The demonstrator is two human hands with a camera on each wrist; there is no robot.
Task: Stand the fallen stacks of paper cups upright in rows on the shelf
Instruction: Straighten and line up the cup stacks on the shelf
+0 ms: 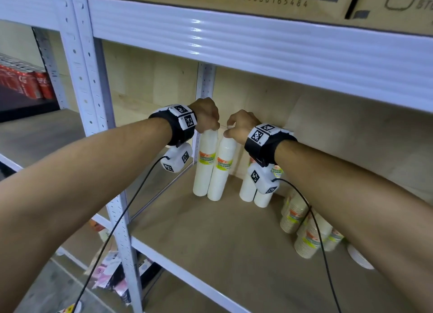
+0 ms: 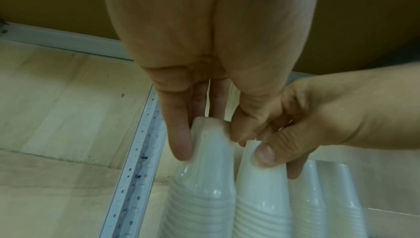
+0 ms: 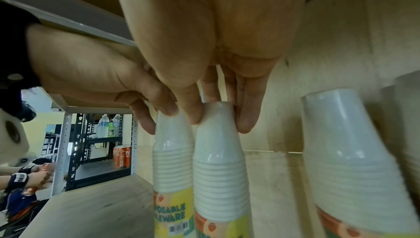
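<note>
Two white cup stacks stand upright side by side at the back left corner of the shelf point(image 1: 234, 242); my left hand point(image 1: 206, 115) pinches the top of the left stack point(image 1: 205, 165), and my right hand point(image 1: 239, 127) pinches the top of the right stack point(image 1: 221, 169). Another upright pair point(image 1: 254, 193) stands just beside them, and cream cup stacks point(image 1: 302, 230) sit further right.

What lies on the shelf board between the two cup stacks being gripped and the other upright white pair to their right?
Nothing: in the head view a bare strip of shelf board separates the gripped stacks from the other upright pair.
</note>
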